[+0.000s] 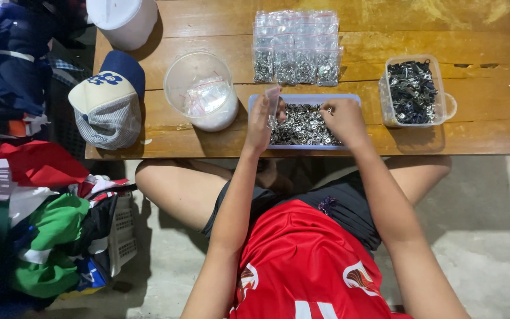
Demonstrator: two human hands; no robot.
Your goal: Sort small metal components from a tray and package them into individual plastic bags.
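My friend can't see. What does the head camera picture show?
A person's left hand holds a small clear bag over a tray of small metal parts, and the right hand reaches into it. Filled bags lie behind on the wooden table.

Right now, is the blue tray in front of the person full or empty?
Nearly full. The blue tray holds a heap of small shiny metal pieces across its floor, and the right hand rests in them.

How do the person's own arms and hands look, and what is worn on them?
Both arms are bare from shoulder to wrist: no sleeve reaches them. The left hand and the right hand wear no gloves, and no ring, watch or bracelet can be seen. The person wears a red sleeveless shirt with white markings and dark shorts.
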